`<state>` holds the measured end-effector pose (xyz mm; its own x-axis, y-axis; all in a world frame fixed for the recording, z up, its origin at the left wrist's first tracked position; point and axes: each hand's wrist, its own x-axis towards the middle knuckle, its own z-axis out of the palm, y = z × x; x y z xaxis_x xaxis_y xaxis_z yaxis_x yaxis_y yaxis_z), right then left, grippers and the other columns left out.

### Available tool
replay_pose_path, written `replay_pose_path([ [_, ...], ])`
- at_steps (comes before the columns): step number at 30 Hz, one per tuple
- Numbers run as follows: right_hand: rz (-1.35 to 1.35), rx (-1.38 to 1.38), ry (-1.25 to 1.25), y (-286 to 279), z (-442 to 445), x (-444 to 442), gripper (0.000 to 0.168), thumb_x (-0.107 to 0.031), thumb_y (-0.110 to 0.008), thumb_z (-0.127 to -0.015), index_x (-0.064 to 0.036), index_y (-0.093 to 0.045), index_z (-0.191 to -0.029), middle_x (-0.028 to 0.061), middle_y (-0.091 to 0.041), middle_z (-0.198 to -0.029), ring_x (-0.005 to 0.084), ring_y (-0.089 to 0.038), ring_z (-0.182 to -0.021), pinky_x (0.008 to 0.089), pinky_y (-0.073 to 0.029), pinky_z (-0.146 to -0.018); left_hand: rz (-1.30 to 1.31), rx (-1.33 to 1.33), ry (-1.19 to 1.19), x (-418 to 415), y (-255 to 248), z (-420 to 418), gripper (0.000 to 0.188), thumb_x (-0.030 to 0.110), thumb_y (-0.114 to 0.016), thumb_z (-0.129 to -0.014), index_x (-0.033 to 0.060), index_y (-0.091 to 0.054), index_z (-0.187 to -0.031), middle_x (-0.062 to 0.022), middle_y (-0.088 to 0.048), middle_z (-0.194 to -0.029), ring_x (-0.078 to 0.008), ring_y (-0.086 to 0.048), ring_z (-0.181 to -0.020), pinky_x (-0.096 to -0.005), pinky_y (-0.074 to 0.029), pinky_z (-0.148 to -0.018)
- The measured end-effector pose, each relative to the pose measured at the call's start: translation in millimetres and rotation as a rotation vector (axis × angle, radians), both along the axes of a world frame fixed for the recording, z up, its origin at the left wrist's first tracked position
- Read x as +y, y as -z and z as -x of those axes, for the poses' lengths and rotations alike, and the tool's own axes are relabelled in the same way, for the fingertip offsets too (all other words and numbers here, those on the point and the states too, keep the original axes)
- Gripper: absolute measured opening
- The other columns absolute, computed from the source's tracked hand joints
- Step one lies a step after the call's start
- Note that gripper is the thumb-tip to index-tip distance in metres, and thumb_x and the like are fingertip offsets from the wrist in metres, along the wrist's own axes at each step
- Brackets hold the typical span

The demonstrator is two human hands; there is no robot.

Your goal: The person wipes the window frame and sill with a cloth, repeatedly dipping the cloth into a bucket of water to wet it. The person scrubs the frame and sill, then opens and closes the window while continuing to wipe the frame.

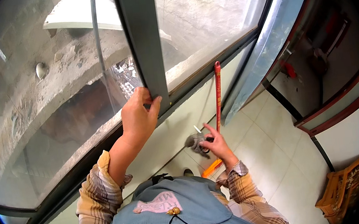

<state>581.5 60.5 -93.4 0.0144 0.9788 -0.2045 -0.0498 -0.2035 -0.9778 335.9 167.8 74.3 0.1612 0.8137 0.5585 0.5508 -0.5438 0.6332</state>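
My left hand (139, 113) grips the edge of a dark grey window frame's upright (145, 43), thumb on its face and fingers curled at its left side. Lower and to the right, my right hand (216, 144) holds a crumpled grey cloth (197, 142) together with a small black-handled object (209, 139). A slim white tip (197, 129) sticks up beside the cloth; what it belongs to is unclear. My right index finger points away from the bundle. Glass panes (71, 64) lie on both sides of the upright.
A broom with a red handle (218, 91) and orange head (213, 168) leans by the tiled wall under the window. Blue curtain (276, 28) hangs at the right. An orange-brown crate (336, 190) stands on the tiled floor (277, 157). Outside is a concrete ledge (63, 80).
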Motion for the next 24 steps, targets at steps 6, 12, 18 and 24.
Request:
replay_pose_path([
  [6,0.011,-0.227,0.149,36.6,-94.4,55.5,0.097,0.001,-0.070,-0.076,-0.003,-0.013,-0.154,0.0066,-0.065,-0.075,0.0117,-0.057,-0.054,0.0267,-0.048,-0.049,-0.123,0.097,-0.234,2.5,-14.1,-30.7,0.024,0.012,-0.079,-0.078,0.0015,-0.059,-0.084,-0.0075,-0.061,-0.064,-0.0173,-0.057,-0.053,-0.0282,-0.047,-0.052],
  [12,0.031,-0.218,0.101,58.0,-116.0,111.1,0.094,0.000,-0.069,-0.075,-0.002,-0.017,-0.153,0.0061,-0.063,-0.077,0.0118,-0.055,-0.054,0.0265,-0.047,-0.050,-0.072,-0.161,-0.164,12.4,1.1,-29.7,0.024,0.014,-0.080,-0.077,0.0034,-0.065,-0.092,-0.0114,-0.063,-0.069,-0.0247,-0.061,-0.057,-0.0315,-0.048,-0.054],
  [18,0.011,-0.277,0.022,109.2,-151.0,141.6,0.044,-0.002,-0.068,-0.077,-0.003,-0.051,-0.118,0.0052,-0.057,-0.090,0.0139,-0.059,-0.070,0.0273,-0.050,-0.054,-0.052,-0.032,-0.176,8.0,1.8,-32.9,0.019,0.012,-0.077,-0.081,0.0022,-0.065,-0.093,-0.0160,-0.064,-0.076,-0.0212,-0.062,-0.064,-0.0341,-0.050,-0.058],
  [24,0.008,-0.091,0.086,120.4,-172.2,136.9,0.049,0.004,-0.063,-0.081,-0.004,-0.045,-0.126,0.0060,-0.056,-0.082,0.0141,-0.052,-0.053,0.0270,-0.041,-0.044,-0.065,-0.177,-0.225,4.4,19.0,7.5,0.025,0.010,-0.079,-0.078,0.0048,-0.067,-0.099,-0.0094,-0.062,-0.070,-0.0143,-0.051,-0.056,-0.0285,-0.046,-0.055],
])
